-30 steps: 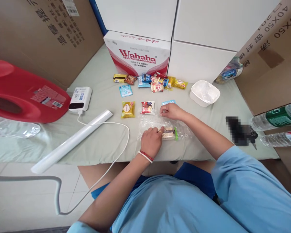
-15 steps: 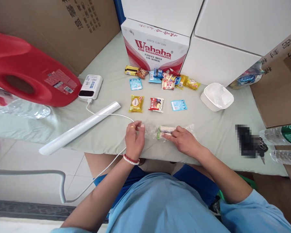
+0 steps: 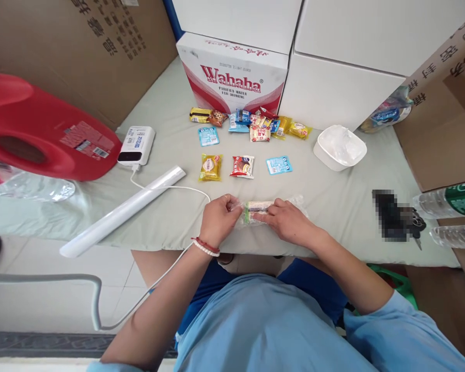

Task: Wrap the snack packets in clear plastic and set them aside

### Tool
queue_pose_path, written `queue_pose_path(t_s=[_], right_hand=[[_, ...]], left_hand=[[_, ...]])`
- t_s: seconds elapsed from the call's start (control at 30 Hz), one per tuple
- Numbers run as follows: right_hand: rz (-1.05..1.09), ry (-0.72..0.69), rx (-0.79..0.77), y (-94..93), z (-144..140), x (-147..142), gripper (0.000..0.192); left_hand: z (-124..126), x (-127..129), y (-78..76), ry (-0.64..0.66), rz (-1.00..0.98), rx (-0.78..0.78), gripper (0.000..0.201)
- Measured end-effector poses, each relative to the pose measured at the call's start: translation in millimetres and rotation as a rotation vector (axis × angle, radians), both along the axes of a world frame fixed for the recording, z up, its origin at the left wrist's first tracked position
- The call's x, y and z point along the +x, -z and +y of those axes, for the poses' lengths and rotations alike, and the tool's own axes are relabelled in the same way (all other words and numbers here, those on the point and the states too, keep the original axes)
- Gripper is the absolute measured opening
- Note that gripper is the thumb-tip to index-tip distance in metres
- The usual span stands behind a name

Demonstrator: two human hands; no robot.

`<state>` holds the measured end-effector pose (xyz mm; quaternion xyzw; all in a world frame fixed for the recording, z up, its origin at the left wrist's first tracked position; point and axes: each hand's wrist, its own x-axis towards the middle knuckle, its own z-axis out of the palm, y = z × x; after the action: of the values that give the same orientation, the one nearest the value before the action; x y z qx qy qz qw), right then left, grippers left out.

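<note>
At the far left we note a red jug (image 3: 42, 134) lying on the desk (image 3: 166, 217), with a white power bank (image 3: 137, 145) beside it and a long white bar (image 3: 124, 211) nearer the front edge, a white cable (image 3: 170, 187) running from the power bank. Our left hand (image 3: 216, 219) has its grip closed on the left end of a clear plastic bag (image 3: 271, 209) at the desk's near edge. A snack bar (image 3: 256, 208) with a green end sits inside that bag, between our hands. Our right hand (image 3: 289, 222) pinches the bag at the snack bar. Behind lie three loose snack packets, yellow (image 3: 210, 167), red (image 3: 242, 166) and blue (image 3: 279, 165), in a row. Further right stands a white bowl (image 3: 340, 147).
</note>
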<state>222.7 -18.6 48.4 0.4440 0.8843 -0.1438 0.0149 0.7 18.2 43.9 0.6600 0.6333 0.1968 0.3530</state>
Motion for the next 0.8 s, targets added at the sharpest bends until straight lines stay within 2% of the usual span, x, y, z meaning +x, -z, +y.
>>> queue_pose_path(t_s=[0.07,0.17,0.23,0.27,0.3,0.37,0.43,0.47,0.53,0.63,0.7,0.8], right_hand=[[0.022,0.012,-0.008,0.9,0,-1,0.037],[0.104,0.027,-0.027,0.5,-4,7,0.027],[0.254,0.033,-0.087,-0.1,-8,23,0.027],[0.352,0.082,-0.119,0.0,-9,33,0.029],[0.448,0.184,-0.133,0.7,-9,44,0.032],[0.575,0.513,-0.073,4.6,-5,64,0.035],[0.558,0.808,0.048,11.7,3,77,0.036],[0.509,0.880,0.081,15.7,7,79,0.038],[0.402,0.879,0.058,22.9,12,80,0.041],[0.358,0.758,-0.038,26.4,5,79,0.027],[0.431,0.717,-0.079,22.5,-7,81,0.021],[0.607,0.802,-0.193,9.8,-25,79,0.023]], left_hand=[[-7,16,-1.1,0.010,-0.045,0.061,0.017],[-19,48,0.9,0.153,0.040,0.122,0.022],[-26,62,5.3,0.234,0.119,0.159,0.028],[-30,65,8.4,0.268,0.149,0.185,0.029],[-34,67,11.9,0.300,0.176,0.220,0.030],[-42,69,20.1,0.351,0.238,0.309,0.036],[-51,69,28.3,0.385,0.303,0.397,0.047],[-54,69,32.1,0.394,0.330,0.430,0.051],[-60,70,37.9,0.402,0.364,0.467,0.057],[-63,72,41.5,0.403,0.381,0.484,0.058],[-63,72,41.1,0.408,0.386,0.487,0.057],[-62,72,38.6,0.410,0.411,0.482,0.053]])
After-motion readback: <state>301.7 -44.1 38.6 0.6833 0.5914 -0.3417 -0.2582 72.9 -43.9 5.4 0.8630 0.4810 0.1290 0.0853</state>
